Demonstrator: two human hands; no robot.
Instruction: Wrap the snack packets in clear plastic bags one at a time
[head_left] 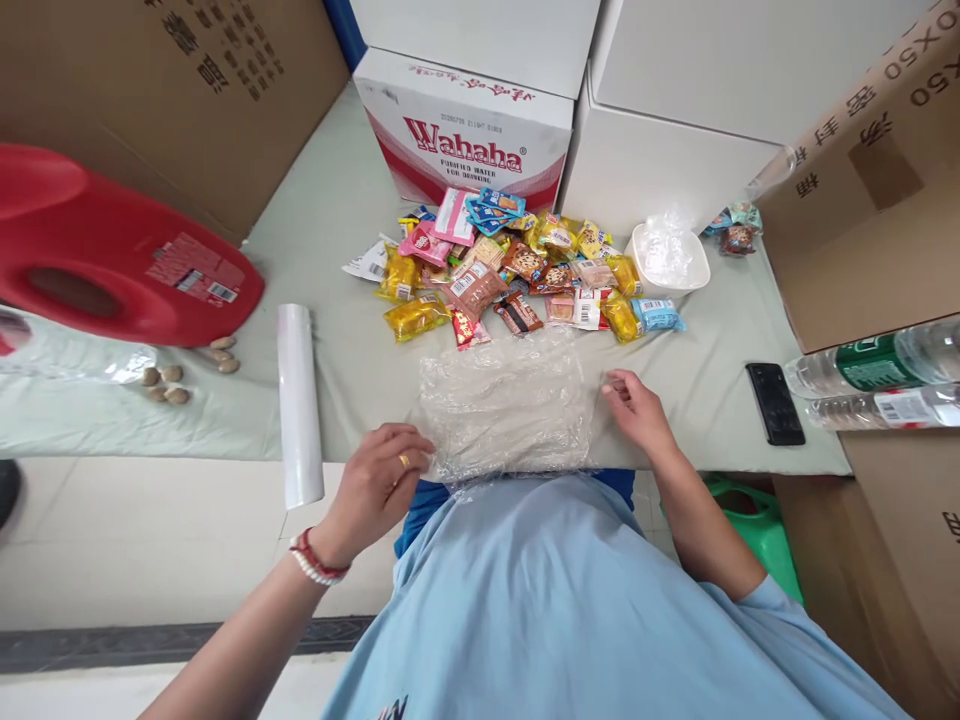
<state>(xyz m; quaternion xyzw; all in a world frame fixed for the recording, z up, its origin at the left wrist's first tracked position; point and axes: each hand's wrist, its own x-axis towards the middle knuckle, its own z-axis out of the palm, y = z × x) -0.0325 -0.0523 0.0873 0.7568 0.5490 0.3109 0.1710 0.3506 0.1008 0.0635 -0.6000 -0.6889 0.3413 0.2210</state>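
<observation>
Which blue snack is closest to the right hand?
The light-blue packet at the front right corner of the pile. Other blue packets lie farther back on the pile or right of the white bowl.

Left hand [384, 475] is back-up with fingers [409, 440] bent, right hand [634, 405] angled inward, loosely curled

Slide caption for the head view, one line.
Left hand and right hand flank crinkled clear rectangular plastic film on a pale green tablecloth, in front of a heap of colourful wrapped snacks.
</observation>
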